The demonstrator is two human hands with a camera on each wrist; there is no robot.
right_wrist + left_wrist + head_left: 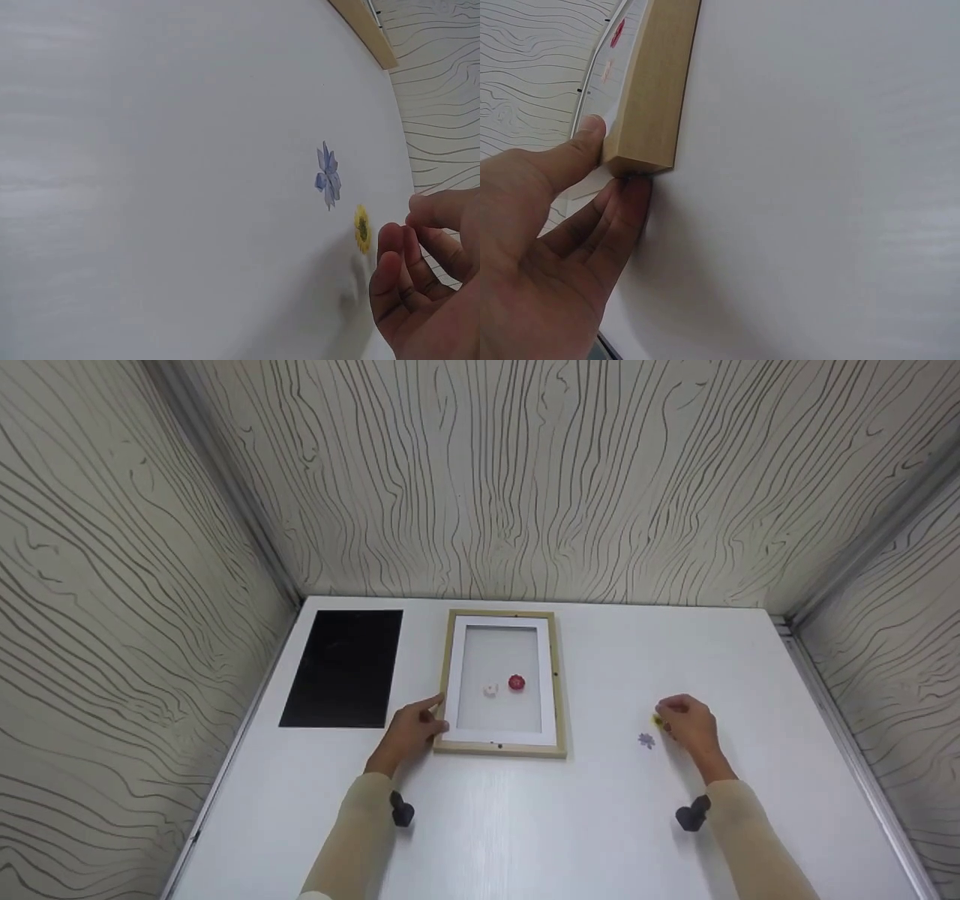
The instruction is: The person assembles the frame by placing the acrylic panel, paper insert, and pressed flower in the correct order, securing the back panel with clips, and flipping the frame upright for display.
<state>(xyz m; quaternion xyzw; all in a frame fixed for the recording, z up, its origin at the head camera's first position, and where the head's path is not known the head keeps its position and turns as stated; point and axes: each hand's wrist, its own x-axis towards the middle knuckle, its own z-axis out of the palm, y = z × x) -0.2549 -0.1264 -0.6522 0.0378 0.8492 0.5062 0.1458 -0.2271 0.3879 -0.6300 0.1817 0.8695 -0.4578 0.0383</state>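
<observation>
Nearby, black panel (343,669), purple flower (646,741), left grip (411,732) pinching frame (525,750), right grip (691,727) beside yellow flower (362,229), hold unclear

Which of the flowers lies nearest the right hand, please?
The yellow flower, by the right hand; the purple flower lies farther, the red flower and pale flower inside the frame.

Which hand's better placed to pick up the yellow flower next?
Right, I'd say: the right hand has its fingertips close by the yellow flower; the left hand is farther off, gripping the frame.
</observation>
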